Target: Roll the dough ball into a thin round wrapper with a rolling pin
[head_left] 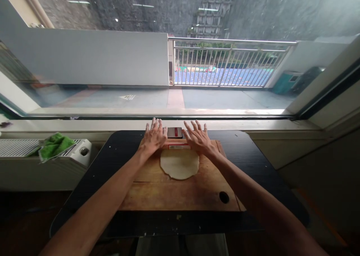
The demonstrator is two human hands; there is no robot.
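Note:
A flattened round of pale dough (180,164) with an uneven edge lies on a wooden cutting board (168,199). Across its far edge rests what looks like a rolling pin (179,146), with a red and white strip showing between my hands. My left hand (154,137) lies palm down over the pin's left part, fingers stretched forward and floury at the tips. Over the right part, my right hand (197,136) is also flat with its fingers spread. Both palms' undersides are hidden.
The board lies on a black table (254,173) below a window sill (118,124). Just beyond the board, between my hands, is a small dark-edged flat box or device (174,131). A green cloth (57,146) hangs on a white radiator (81,156) at left.

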